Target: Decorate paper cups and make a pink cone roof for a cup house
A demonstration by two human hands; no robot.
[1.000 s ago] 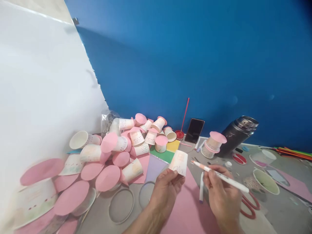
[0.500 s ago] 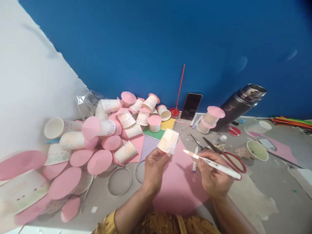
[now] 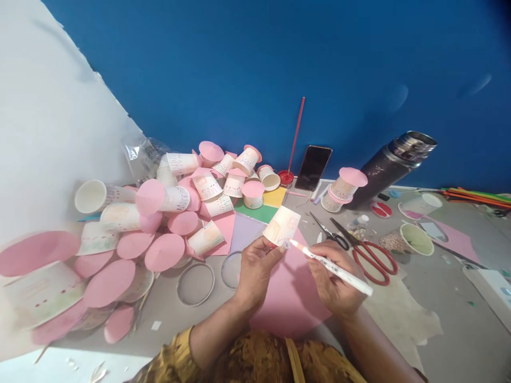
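Note:
My left hand (image 3: 255, 268) pinches a small upturned paper cup (image 3: 281, 226) and holds it above a pink paper sheet (image 3: 289, 298). In my right hand (image 3: 333, 279) is a white marker pen (image 3: 331, 267), gripped like a pencil. Its pink tip touches the lower edge of the cup. Both hands hover over the pink sheet near the middle of the table.
A heap of decorated cups with pink lids (image 3: 191, 197) and loose pink discs (image 3: 163, 252) fills the left. Red-handled scissors (image 3: 369, 252), small black scissors (image 3: 329, 233), a phone (image 3: 313, 167), a dark flask (image 3: 393, 162) and an open cup (image 3: 415, 238) lie to the right. Two rings (image 3: 195, 284) sit by my left wrist.
The view tilted downward, showing more of the table and my sleeves. My right hand moved left and brought the pen tip against the cup, which my left hand kept holding.

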